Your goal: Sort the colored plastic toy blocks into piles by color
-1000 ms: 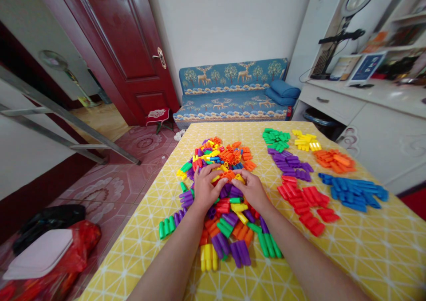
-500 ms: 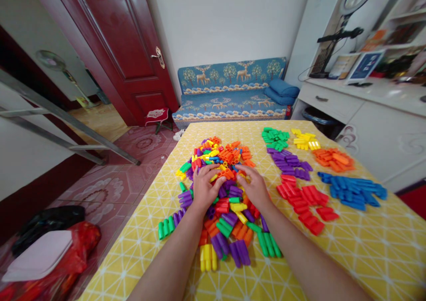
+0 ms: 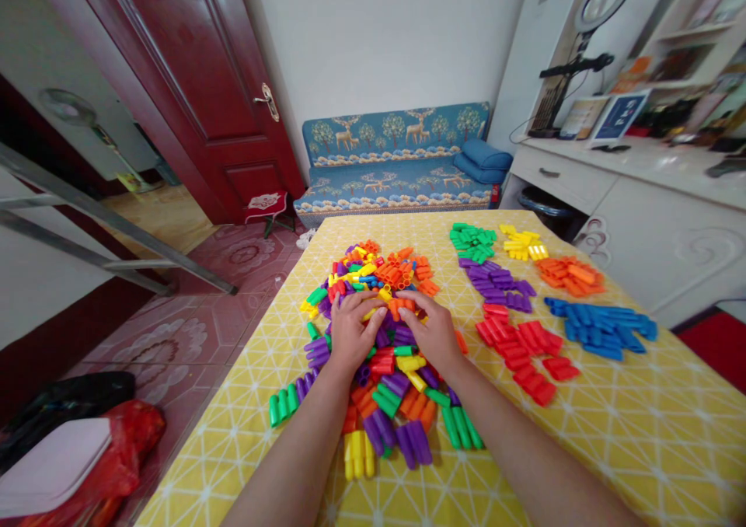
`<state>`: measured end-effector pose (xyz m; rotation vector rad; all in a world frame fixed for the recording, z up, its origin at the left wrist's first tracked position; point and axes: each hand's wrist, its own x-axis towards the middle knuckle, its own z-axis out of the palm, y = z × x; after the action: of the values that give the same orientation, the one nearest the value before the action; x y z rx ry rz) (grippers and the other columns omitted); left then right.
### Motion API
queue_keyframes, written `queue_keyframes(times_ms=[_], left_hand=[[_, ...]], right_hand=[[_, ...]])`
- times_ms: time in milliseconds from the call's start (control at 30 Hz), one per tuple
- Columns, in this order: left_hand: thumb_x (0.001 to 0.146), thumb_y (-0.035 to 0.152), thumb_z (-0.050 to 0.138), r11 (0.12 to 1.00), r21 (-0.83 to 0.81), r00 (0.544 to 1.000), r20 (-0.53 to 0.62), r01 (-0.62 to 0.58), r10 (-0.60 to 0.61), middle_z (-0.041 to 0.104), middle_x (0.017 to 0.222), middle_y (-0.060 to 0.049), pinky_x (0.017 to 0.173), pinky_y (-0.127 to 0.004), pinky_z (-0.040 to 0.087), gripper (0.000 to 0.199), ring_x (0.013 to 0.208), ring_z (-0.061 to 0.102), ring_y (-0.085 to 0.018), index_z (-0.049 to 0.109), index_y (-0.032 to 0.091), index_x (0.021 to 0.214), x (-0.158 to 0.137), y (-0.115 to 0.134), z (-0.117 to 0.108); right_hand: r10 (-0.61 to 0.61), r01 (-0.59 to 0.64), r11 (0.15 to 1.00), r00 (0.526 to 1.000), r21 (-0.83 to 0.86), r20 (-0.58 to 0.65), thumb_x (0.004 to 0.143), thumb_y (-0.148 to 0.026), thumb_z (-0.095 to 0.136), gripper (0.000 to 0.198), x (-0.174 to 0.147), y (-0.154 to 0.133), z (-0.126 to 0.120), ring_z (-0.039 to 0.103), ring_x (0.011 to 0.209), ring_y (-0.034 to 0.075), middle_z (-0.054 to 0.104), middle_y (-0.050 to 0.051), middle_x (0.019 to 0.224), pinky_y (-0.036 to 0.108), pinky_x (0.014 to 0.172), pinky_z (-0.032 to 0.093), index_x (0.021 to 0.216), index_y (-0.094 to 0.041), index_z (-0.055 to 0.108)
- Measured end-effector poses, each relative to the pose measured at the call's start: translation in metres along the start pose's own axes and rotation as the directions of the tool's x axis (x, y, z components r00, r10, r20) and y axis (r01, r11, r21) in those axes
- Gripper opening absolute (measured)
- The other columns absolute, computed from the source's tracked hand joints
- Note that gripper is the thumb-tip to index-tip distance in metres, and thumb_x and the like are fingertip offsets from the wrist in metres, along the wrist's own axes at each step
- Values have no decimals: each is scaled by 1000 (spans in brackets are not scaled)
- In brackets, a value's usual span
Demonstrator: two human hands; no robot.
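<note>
A mixed heap of plastic bullet-shaped toy blocks [image 3: 381, 364], made of joined tubes in several colours, lies on the table. Over its middle, my left hand [image 3: 354, 329] curls its fingers downward, thumb bent in; a bit of yellow shows between finger and thumb, but what it grips is partly hidden. Facing it, my right hand [image 3: 430, 331] has thumb and fingers closed about an orange toy block [image 3: 401, 307]. Orange blocks [image 3: 396, 270] are piled just beyond both hands. Purple, red and green blocks lie under and in front of them.
To the right are sorted groups: green blocks [image 3: 472, 242], yellow blocks [image 3: 523, 243], purple blocks [image 3: 495, 284], orange blocks [image 3: 569, 276], red blocks [image 3: 524, 348] and blue blocks [image 3: 600, 326]. A yellow patterned cloth [image 3: 583, 449] covers the table. Behind it stands a blue sofa [image 3: 396, 173].
My right hand has moved slightly inward, and its fingers have closed about the orange block. My left hand stays over the heap. The whole view has shifted a little.
</note>
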<state>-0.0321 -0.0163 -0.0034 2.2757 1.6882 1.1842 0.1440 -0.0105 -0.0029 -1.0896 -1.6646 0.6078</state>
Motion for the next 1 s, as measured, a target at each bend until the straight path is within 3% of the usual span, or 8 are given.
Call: queue_keyframes(times_ms=[100, 233, 367, 500, 700, 800, 900, 1000], left_hand=[[91, 37, 56, 1000, 13, 1000, -8, -4, 4, 69, 116, -2, 108, -49, 31, 19, 112, 59, -23, 73, 30, 96, 1, -1, 1], [91, 37, 57, 1000, 27, 1000, -13, -8, 8, 70, 115, -2, 108, -49, 31, 18, 111, 60, -23, 74, 30, 95, 1, -1, 2], [91, 36, 56, 1000, 28, 1000, -13, -4, 5, 70, 116, -1, 108, -49, 31, 18, 111, 60, -23, 73, 31, 95, 0, 0, 1], [91, 36, 56, 1000, 27, 1000, -15, -2, 2, 70, 116, -1, 109, -50, 30, 18, 112, 60, -23, 73, 31, 95, -1, 0, 1], [91, 36, 56, 1000, 20, 1000, -25, -10, 11, 70, 115, -1, 105, -48, 34, 18, 112, 60, -23, 73, 30, 96, -1, -1, 2], [91, 36, 57, 1000, 16, 999, -31, -18, 18, 70, 115, -1, 104, -47, 35, 18, 111, 60, -22, 73, 31, 96, -1, -1, 2], [91, 36, 57, 1000, 14, 999, -34, -21, 21, 70, 115, -1, 104, -47, 34, 17, 111, 60, -22, 73, 31, 96, 0, -1, 2], [91, 35, 58, 1000, 18, 1000, -26, -16, 17, 70, 115, 0, 105, -48, 33, 17, 111, 60, -22, 73, 31, 95, 0, -1, 2]], right_hand=[[107, -105, 994, 992, 23, -64, 84, -33, 59, 29, 1, -2, -3, 66, 87, 20, 72, 5, 103, 33, 81, 51, 109, -22, 68], [136, -138, 990, 987, -18, -81, 81, -36, 61, 26, 1, -4, -5, 65, 84, 20, 73, 3, 98, 32, 78, 51, 103, -23, 69], [190, -183, 978, 979, 100, -68, 82, -38, 60, 27, 1, -3, -4, 66, 79, 19, 73, 4, 94, 30, 71, 51, 103, -22, 67], [253, -236, 946, 966, 222, -51, 79, -37, 61, 30, 3, -4, -3, 67, 82, 20, 73, 7, 96, 31, 72, 53, 103, -19, 65], [254, -227, 937, 965, 265, -72, 76, -33, 60, 34, 5, -6, -3, 67, 87, 20, 69, 8, 107, 32, 73, 55, 107, -19, 62], [335, -298, 882, 941, 364, -40, 74, -36, 61, 37, 6, -4, -1, 66, 70, 18, 69, 7, 96, 30, 60, 56, 108, -19, 59], [399, -343, 811, 917, 474, -19, 71, -39, 64, 38, 7, -4, -1, 65, 61, 17, 67, 3, 83, 30, 56, 56, 103, -20, 56], [398, -343, 820, 917, 458, -26, 71, -42, 67, 36, 7, -6, -3, 64, 62, 16, 66, 2, 79, 27, 53, 53, 97, -20, 56]])
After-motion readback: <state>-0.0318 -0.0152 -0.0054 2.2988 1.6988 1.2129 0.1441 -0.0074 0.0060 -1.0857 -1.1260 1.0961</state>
